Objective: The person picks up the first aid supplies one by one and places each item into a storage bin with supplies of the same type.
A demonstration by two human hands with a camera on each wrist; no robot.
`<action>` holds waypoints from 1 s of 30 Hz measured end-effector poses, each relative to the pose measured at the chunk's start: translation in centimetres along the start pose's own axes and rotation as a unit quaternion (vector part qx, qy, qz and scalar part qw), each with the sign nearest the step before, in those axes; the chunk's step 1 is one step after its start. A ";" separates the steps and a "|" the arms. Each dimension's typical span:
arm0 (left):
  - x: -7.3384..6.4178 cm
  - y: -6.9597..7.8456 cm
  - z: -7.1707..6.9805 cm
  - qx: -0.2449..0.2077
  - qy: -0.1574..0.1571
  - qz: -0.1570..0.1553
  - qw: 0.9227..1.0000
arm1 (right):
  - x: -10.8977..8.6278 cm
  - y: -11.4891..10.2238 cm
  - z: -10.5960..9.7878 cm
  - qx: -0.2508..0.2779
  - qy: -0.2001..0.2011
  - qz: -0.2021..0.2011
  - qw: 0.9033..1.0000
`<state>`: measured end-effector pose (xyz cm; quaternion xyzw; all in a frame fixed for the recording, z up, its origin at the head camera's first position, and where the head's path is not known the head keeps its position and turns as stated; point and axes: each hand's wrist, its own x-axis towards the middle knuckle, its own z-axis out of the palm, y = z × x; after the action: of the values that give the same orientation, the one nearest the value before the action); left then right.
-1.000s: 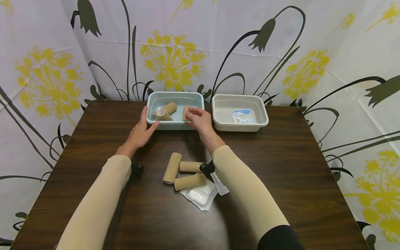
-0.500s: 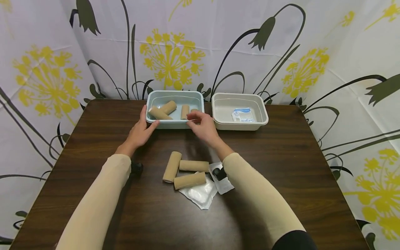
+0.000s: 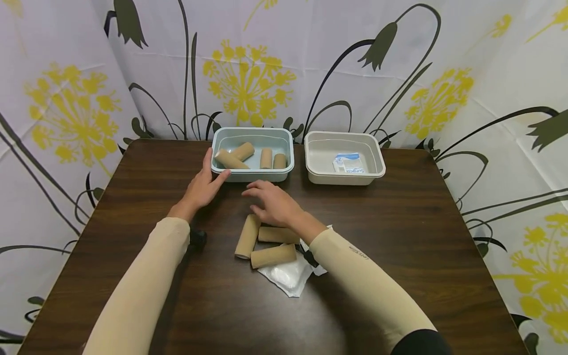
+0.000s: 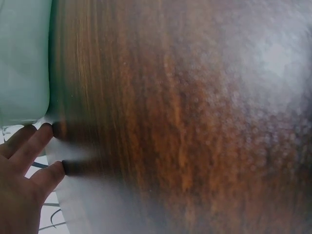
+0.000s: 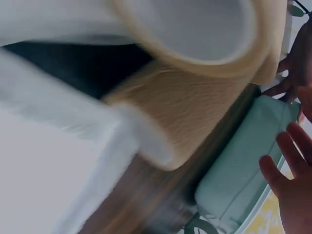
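Observation:
My left hand (image 3: 199, 186) rests at the near left corner of a light blue plastic bin (image 3: 259, 176), fingers along its side and thumb at the front rim. Inside that bin lie several tan bandage rolls (image 3: 266, 159). Nothing is in my right hand (image 3: 276, 204), which hovers with loosely spread fingers in front of the bin, over the far end of a group of rolls. That group is a slanted tan roll (image 3: 247, 238), a second roll (image 3: 277, 235) and a nearer roll (image 3: 273, 257). White padded packets (image 3: 288, 276) lie beneath and beside them, partly hidden by the right wrist.
A beige bin (image 3: 345, 179) stands to the right of the blue one, with a blue-and-white printed packet (image 3: 348, 163) inside. Both bins sit near the back edge of the dark wooden table (image 3: 213, 305). A flowered curtain (image 3: 319, 29) hangs behind.
My right hand has left the blue bin and come back toward the rolls on the table. A short roll now stands at the bin's right side, uncovered. My left hand stays at the bin.

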<state>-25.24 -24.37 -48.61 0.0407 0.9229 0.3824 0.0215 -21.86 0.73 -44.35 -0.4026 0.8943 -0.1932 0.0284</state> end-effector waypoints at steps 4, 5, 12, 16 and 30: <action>0.2 0.3 -0.1 0.003 -0.003 -0.003 1.000 | -2.6 0.6 -0.4 0.023 -0.031 -0.017 0.999; 0.2 0.3 -0.2 0.004 -0.004 -0.003 1.000 | -3.3 0.7 -0.6 0.028 -0.034 -0.020 0.999; 0.1 0.5 -0.4 0.004 -0.008 -0.006 1.000 | -8.2 0.1 -1.1 0.028 -0.052 -0.063 0.996; 0.0 0.6 -0.5 -0.002 -0.009 -0.007 1.000 | -10.2 -0.7 -0.6 -0.002 -0.048 -0.113 0.992; -0.1 0.3 -0.2 -0.007 -0.012 -0.005 1.000 | -12.3 -1.6 1.6 -0.052 -0.023 -0.134 0.989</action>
<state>-25.18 -24.32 -48.22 0.0409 0.9200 0.3881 0.0347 -12.11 8.19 -46.49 -0.5244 0.8401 -0.1387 0.0016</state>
